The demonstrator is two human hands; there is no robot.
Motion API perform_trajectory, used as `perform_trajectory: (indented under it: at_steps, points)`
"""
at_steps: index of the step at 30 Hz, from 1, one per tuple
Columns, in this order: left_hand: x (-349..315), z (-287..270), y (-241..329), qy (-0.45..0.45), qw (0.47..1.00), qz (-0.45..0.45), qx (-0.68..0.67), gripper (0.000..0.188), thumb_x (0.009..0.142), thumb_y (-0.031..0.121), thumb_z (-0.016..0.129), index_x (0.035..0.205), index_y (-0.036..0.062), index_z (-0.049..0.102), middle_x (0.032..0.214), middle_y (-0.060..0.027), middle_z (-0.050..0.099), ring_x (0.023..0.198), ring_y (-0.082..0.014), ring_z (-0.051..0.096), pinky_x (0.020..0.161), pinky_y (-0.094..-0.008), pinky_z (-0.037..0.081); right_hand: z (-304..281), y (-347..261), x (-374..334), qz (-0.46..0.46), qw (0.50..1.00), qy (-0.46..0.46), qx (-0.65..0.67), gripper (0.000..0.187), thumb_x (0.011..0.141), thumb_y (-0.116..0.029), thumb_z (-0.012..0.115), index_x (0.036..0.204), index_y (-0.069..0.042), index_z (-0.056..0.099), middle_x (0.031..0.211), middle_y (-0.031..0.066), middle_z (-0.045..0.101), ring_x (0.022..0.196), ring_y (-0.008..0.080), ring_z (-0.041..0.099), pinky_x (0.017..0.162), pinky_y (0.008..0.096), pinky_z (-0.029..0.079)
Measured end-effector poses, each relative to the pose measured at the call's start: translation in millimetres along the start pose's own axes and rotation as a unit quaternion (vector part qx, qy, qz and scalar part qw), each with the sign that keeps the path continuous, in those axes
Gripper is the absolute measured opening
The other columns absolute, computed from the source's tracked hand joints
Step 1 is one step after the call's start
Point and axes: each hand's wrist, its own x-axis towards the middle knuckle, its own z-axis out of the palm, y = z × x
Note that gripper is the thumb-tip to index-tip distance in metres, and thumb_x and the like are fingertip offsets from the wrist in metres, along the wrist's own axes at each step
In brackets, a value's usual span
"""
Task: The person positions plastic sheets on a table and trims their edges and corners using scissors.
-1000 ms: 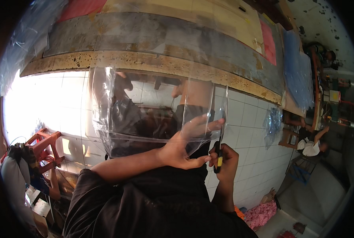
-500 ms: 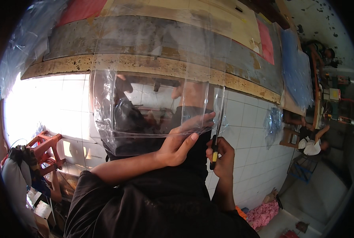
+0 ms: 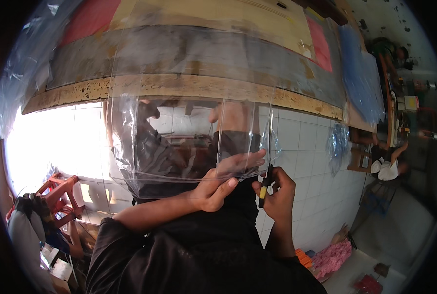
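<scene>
Head view: clear plastic film lies against the left hand.

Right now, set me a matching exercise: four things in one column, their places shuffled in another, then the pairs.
Things
1. creased clear plastic sheet
2. black-and-yellow cutter
3. red plastic stool
4. blue plastic film

Places
A. at the right end of the grey-topped table
B. in the right hand
C. reaching past the wooden front edge
D. beside pale floor tiles, at the left

Pairs: 1-C, 2-B, 3-D, 4-A
</scene>
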Motion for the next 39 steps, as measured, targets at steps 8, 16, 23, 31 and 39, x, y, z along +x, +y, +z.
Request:
perform_trajectory:
  at_steps: [8, 16, 23, 31, 39]
  points:
    - [-0.7, -4.3, -9.8, -0.022, 0.999, 0.040, 0.006, 0.053, 0.115, 0.020, 0.035, 0.160, -0.0019, 0.019, 0.167, -0.0311, 0.031, 0.151, -0.0415, 0.041, 0.126, -0.0519, 0.028, -12.1, 1.2, -3.6, 0.028, 0.994, -0.081, 0.065, 0.034, 0.080, -0.023, 0.090, 0.098, -0.007, 0.066, 0.080, -0.0047, 0.065, 0.070, 0.0035, 0.057, 0.056, 0.0226, 0.034]
    - [-0.1, -2.7, -9.2, -0.021, 0.998, 0.060, -0.002, 0.051, 0.115, 0.019, 0.036, 0.160, 0.0018, 0.019, 0.165, -0.0343, 0.032, 0.150, -0.0435, 0.041, 0.125, -0.0540, 0.029, -4.3, 21.6, -3.6, 0.003, 0.965, -0.105, 0.242, 0.049, 0.083, -0.037, 0.093, 0.106, -0.004, 0.065, 0.085, -0.0013, 0.068, 0.069, 0.0052, 0.057, 0.059, 0.0219, 0.038]
    - [-16.9, 2.3, -15.4, 0.084, 0.995, -0.033, 0.036, 0.044, 0.115, 0.030, 0.039, 0.148, 0.0009, 0.042, 0.148, -0.0277, 0.054, 0.124, -0.0321, 0.062, 0.104, -0.0454, 0.049, 40.5, -7.1, 26.6, -0.072, 0.881, 0.093, 0.459, 0.036, 0.096, -0.017, 0.081, 0.120, -0.002, 0.058, 0.113, 0.0119, 0.072, 0.105, 0.0218, 0.072, 0.094, 0.0343, 0.057]
    - [15.3, 23.6, 107.9, -0.248, 0.876, -0.324, 0.257, 0.039, 0.105, 0.037, 0.064, 0.111, 0.0005, 0.073, 0.103, -0.0231, 0.075, 0.102, -0.0375, 0.074, 0.087, -0.0427, 0.059, 47.0, -1.6, 53.1, 0.002, 0.869, 0.067, 0.490, 0.022, 0.093, 0.005, 0.074, 0.109, -0.003, 0.061, 0.096, 0.0100, 0.071, 0.088, 0.0202, 0.073, 0.085, 0.0329, 0.060]
    - [96.4, 6.0, 89.3, -0.028, 0.632, 0.037, 0.774, 0.051, 0.096, 0.015, 0.068, 0.145, 0.0059, 0.057, 0.165, -0.0147, 0.042, 0.153, -0.0334, 0.038, 0.124, -0.0559, 0.032, 48.6, 4.6, 46.6, 0.034, 0.861, 0.048, 0.506, 0.021, 0.093, 0.004, 0.076, 0.107, -0.003, 0.062, 0.094, 0.0067, 0.070, 0.085, 0.0201, 0.073, 0.081, 0.0310, 0.059]
